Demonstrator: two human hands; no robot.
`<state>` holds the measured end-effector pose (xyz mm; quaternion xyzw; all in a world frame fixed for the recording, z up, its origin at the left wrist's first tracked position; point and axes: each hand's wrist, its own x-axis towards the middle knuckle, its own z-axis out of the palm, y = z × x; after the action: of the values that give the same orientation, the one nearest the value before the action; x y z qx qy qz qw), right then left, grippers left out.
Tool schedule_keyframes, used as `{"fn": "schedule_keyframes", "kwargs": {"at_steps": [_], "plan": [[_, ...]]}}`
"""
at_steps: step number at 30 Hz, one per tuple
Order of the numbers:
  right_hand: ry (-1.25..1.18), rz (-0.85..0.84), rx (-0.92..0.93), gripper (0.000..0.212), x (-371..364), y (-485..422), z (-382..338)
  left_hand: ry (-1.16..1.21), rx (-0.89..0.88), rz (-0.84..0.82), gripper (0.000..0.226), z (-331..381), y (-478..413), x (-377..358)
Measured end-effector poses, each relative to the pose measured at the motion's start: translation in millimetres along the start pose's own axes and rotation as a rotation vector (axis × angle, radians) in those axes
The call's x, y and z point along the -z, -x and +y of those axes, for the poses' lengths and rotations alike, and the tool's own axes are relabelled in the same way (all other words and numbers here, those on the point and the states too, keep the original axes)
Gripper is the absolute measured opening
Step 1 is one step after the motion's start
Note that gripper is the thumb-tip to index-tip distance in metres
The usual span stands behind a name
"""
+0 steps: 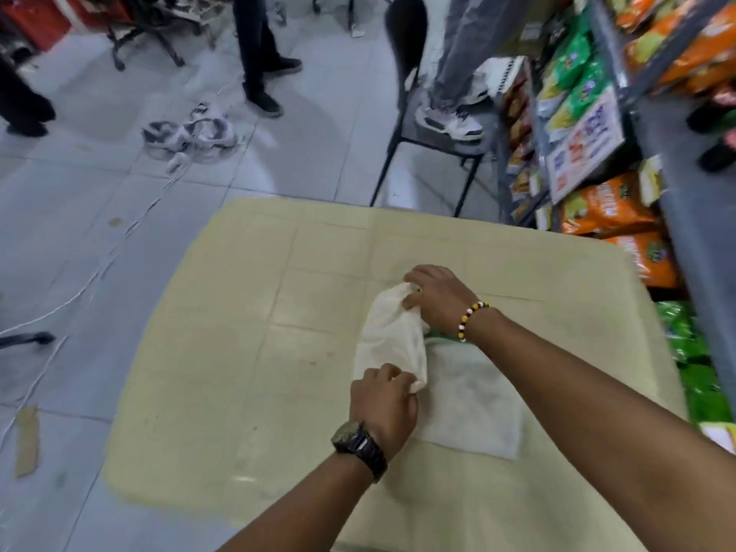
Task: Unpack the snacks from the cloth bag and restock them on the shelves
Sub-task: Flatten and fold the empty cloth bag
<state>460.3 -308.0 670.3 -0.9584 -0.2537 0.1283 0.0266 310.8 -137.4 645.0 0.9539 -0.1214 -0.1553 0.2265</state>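
A white cloth bag [466,396] lies flat on the cream table [247,352], its left end folded up. My left hand [384,400], with a dark watch on the wrist, pinches the near edge of that fold. My right hand [436,296], wearing a beaded bracelet, grips the far edge of the fold. A sliver of green packet [440,335] shows at the bag's mouth under my right wrist. Shelves [653,125] on the right hold orange snack bags [605,205] and green snack bags [573,61].
A black chair [410,93] stands beyond the table, with a person's sneakers on its seat. Other people's legs stand on the tiled floor at the back. A crumpled striped cloth [191,131] and white cords lie on the floor to the left.
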Motion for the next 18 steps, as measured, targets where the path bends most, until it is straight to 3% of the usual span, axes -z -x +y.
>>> {"fn": "schedule_keyframes", "kwargs": {"at_steps": [3, 7, 11, 14, 18], "plan": [[0.018, 0.156, -0.078, 0.029, -0.6, 62.5, 36.1, -0.045, -0.097, -0.064, 0.036, 49.3, -6.6, -17.0], [0.110, 0.170, -0.196, 0.030, -21.7, 137.1, 80.9, -0.102, -0.212, -0.216, 0.038, 105.6, -9.9, -54.3], [0.101, -0.077, -0.282, 0.035, -62.5, 179.8, 98.8, -0.182, -0.247, -0.478, 0.043, 122.2, -5.2, -88.0], [-0.009, -0.255, -0.446, 0.055, -93.3, 200.5, 95.5, -0.184, -0.283, -0.578, 0.053, 112.6, -1.2, -97.4], [-0.324, 0.122, -0.726, 0.049, -109.4, 207.7, 64.7, -0.146, -0.154, -0.372, 0.058, 80.0, -16.9, -87.0]]}}
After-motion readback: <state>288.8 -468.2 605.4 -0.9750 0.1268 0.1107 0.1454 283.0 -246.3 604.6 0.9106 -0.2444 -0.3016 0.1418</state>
